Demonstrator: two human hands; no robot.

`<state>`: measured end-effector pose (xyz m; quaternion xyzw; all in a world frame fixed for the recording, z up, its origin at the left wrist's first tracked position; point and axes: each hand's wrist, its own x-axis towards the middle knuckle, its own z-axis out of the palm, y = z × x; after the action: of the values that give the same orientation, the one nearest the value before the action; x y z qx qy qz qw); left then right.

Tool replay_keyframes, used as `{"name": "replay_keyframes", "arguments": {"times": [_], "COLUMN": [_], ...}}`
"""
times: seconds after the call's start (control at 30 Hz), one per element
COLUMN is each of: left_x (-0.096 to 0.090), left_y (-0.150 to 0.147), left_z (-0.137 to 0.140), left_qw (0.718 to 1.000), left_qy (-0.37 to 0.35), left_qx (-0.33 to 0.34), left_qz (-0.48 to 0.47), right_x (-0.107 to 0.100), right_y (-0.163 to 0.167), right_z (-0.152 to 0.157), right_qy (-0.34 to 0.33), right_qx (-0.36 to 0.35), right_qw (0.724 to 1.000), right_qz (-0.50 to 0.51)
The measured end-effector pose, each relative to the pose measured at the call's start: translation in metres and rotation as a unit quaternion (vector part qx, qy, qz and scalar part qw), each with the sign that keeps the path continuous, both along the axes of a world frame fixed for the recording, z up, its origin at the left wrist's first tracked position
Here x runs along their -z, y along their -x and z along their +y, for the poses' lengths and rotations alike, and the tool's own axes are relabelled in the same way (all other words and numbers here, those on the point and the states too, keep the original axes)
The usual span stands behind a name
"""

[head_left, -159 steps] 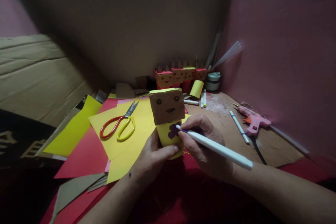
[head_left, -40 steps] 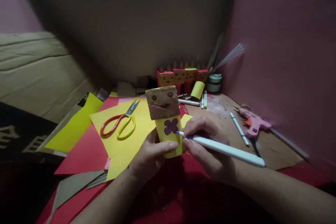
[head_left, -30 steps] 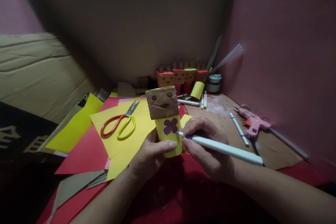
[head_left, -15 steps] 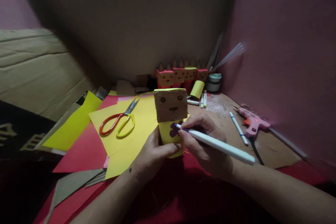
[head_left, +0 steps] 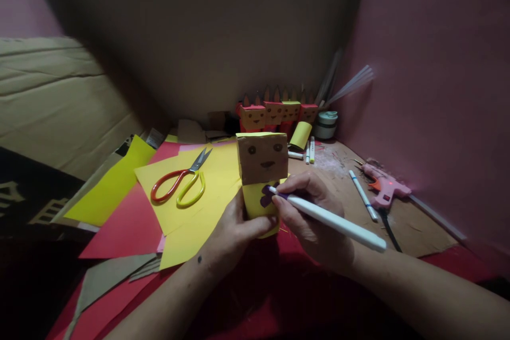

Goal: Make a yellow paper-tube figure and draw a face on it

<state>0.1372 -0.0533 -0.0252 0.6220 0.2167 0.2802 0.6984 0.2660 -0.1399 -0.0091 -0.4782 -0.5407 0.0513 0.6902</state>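
A paper figure [head_left: 262,159] stands upright in front of me, with a brown cardboard face on top and a yellow tube body. Drawn eyes and a mouth mark the face. My left hand [head_left: 233,231] is closed around the lower yellow body, thumb across its front. In my right hand [head_left: 308,210] is a white marker [head_left: 338,222] with a purple collar, pinched near its tip. The tip meets a dark purple bow shape [head_left: 268,197] on the figure's body. Part of the bow is hidden behind the fingers.
Red-and-yellow-handled scissors [head_left: 183,180] lie on yellow paper [head_left: 159,172] at left. Several similar figures [head_left: 274,112] stand at the back beside a teal-lidded jar [head_left: 326,125]. A pink glue gun [head_left: 384,186] and another marker [head_left: 362,195] lie at right. A cardboard box [head_left: 56,95] stands far left.
The figure and both hands appear shifted very slightly right in the view. The marker tip stays at the purple bow, and both grips are unchanged.
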Motion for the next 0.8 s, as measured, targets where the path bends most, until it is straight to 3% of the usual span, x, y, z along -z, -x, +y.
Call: {"name": "replay_keyframes", "arguments": {"times": [0.8], "left_x": [-0.0068], "left_y": [-0.0005], "left_z": [-0.0010], "left_qw": [1.000], "left_qy": [0.004], "left_qx": [-0.015], "left_qz": [0.016], "right_x": [0.0060], "right_y": [0.0014], "right_z": [0.0003], "right_qy": [-0.003], "right_qx": [-0.019], "right_qw": [1.000], "right_qz": [-0.016]}}
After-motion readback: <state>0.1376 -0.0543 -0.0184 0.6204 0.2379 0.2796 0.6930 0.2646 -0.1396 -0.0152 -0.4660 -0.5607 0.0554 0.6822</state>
